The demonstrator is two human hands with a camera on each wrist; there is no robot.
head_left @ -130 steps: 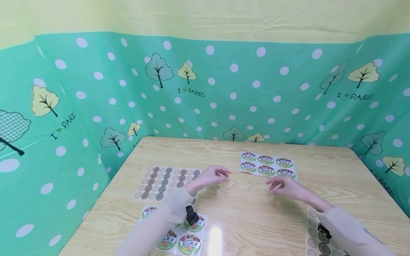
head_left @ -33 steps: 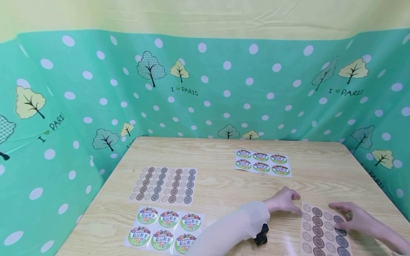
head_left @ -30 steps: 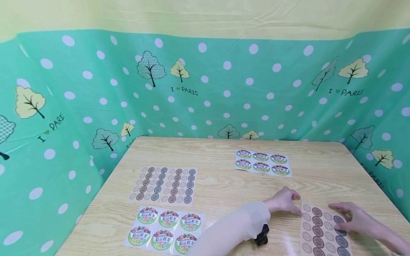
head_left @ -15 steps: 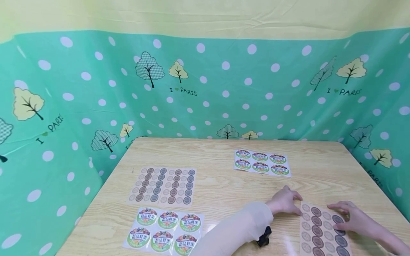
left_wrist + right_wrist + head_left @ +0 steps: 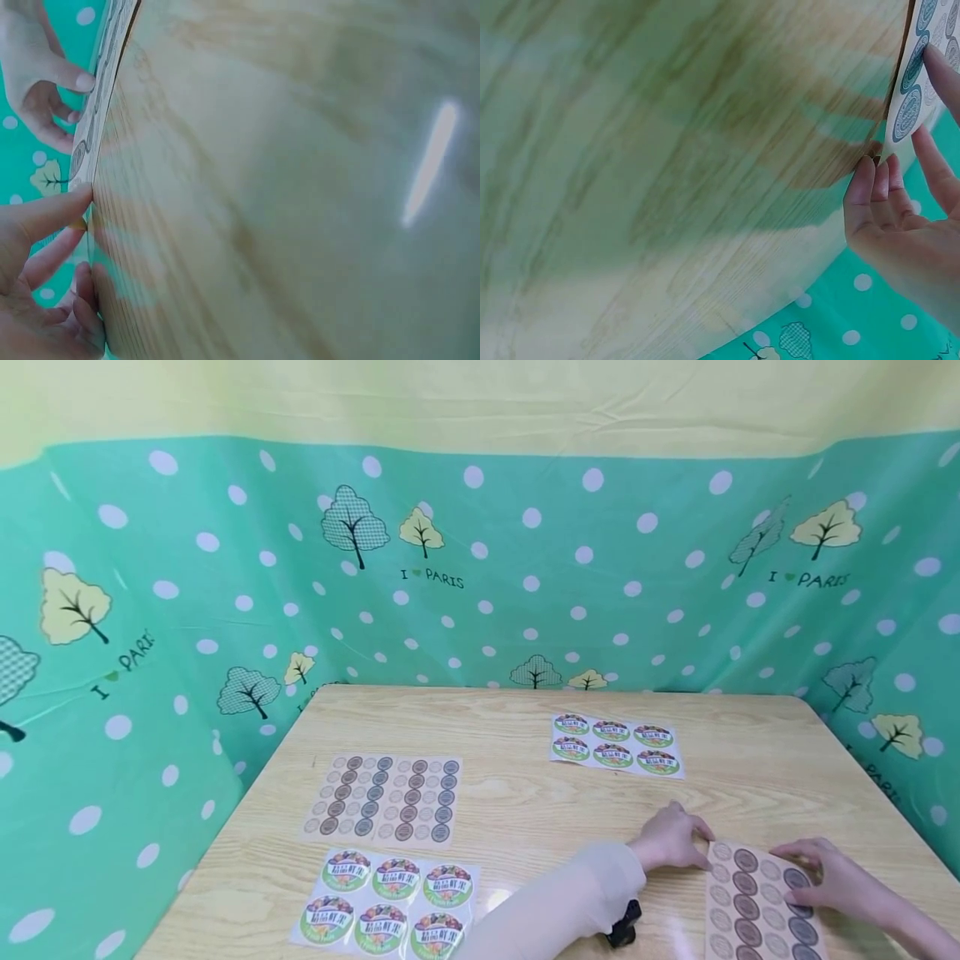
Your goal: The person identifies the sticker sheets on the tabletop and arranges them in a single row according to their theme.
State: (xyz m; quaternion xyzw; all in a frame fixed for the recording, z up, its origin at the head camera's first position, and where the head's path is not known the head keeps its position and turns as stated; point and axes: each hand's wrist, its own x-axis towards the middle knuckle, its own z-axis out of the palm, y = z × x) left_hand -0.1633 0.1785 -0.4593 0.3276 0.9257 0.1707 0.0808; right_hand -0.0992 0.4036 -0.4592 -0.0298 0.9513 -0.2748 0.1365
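A beige sheet of round coin-like stickers point(image 5: 756, 906) lies near the table's right front, with columns of brown, grey and pale discs. My left hand point(image 5: 670, 837) pinches its far left corner between thumb and index finger; the left wrist view shows those fingertips point(image 5: 82, 196) right at the corner. My right hand point(image 5: 840, 883) holds the far right corner area. Its thumb point(image 5: 943, 75) lies on the face among dark discs, and the index fingertip is at the far edge. The other right fingers point(image 5: 877, 191) touch the tabletop beside the sheet. The sheet's near part runs out of view.
Two beige coin-sticker sheets point(image 5: 384, 800) lie side by side at left. In front of them is a white sheet of fruit labels point(image 5: 411, 900); a similar label sheet point(image 5: 622, 767) lies at the back. A polka-dot curtain point(image 5: 480, 577) surrounds the wooden table point(image 5: 517, 827).
Both hands were above the table's middle, holding nothing, over four seconds ago. They have since moved right to the coin-sticker sheet. Over the last second, hands and sheet barely move.
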